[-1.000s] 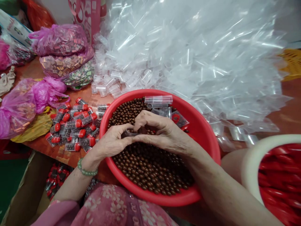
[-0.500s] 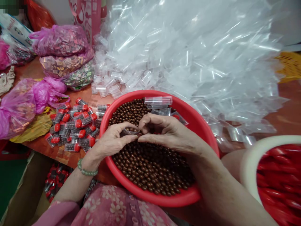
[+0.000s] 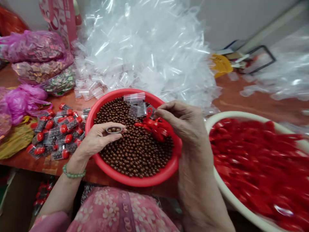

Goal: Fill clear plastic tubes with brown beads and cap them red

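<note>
My left hand (image 3: 100, 138) holds a clear tube (image 3: 114, 130) between thumb and fingers, its oval open end facing up and brown balls showing inside. It hovers above the left part of a red basin (image 3: 135, 184) filled with shiny brown balls (image 3: 130, 154). Over the basin's right side is my right hand (image 3: 180, 119), fingertips pinched beside a small cluster of red caps (image 3: 156, 127); whether a cap is between them I cannot make out. Several empty clear tubes (image 3: 134, 98) lie on the balls near the far rim.
Filled tubes with red caps (image 3: 64, 129) are piled left of the basin. Behind rises a large heap of clear tubes (image 3: 149, 54). A cream tub (image 3: 217, 120) of red caps stands right. Pink bags (image 3: 36, 48) sit at the back left; a box below holds more capped tubes.
My hands have moved apart; the right one has gone toward the red caps in the basin, while the left still holds the tube. The view has turned right, showing more of the cream tub.
</note>
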Demonstrator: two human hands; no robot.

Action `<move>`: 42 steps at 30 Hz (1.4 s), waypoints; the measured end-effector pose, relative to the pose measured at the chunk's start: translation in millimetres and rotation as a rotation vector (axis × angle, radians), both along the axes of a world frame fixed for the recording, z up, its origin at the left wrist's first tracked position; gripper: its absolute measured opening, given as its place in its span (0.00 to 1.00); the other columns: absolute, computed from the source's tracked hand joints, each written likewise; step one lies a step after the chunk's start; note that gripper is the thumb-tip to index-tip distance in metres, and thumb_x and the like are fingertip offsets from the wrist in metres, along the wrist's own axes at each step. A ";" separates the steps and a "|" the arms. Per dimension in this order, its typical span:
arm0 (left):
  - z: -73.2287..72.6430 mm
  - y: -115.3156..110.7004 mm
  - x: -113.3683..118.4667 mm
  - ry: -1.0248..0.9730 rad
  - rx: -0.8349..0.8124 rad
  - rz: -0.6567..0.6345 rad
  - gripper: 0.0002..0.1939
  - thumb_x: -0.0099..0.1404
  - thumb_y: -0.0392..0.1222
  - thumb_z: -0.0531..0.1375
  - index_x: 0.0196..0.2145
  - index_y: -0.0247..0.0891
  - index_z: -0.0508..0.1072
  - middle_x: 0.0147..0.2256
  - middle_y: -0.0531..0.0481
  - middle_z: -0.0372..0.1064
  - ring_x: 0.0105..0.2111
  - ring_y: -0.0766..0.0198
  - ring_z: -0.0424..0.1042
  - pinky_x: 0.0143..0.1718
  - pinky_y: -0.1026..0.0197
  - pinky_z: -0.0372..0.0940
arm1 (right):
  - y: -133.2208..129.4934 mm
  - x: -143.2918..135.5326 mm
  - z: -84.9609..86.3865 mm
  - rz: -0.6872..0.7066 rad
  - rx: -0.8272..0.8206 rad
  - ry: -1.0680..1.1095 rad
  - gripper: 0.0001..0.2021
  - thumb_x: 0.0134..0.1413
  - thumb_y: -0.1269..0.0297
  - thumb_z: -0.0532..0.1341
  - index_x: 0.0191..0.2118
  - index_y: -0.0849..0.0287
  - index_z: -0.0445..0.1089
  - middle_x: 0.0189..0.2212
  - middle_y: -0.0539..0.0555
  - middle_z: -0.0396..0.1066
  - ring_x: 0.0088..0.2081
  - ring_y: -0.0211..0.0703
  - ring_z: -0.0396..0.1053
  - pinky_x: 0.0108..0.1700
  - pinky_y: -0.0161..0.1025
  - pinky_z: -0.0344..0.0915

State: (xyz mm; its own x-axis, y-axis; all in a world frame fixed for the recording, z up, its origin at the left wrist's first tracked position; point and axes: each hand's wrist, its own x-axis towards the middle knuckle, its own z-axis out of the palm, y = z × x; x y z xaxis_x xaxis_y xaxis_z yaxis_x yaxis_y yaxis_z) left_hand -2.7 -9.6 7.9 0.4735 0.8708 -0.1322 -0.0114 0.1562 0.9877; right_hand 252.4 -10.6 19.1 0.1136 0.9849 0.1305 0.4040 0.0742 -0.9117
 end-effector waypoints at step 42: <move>2.8 -21.8 37.8 -0.235 -0.280 0.144 0.20 0.48 0.45 0.72 0.33 0.32 0.69 0.30 0.52 0.71 0.30 0.67 0.75 0.32 0.65 0.69 | -6.1 -38.6 -11.8 0.317 -0.243 0.738 0.15 0.46 0.55 0.70 0.33 0.56 0.67 0.32 0.49 0.75 0.25 0.33 0.68 0.28 0.31 0.66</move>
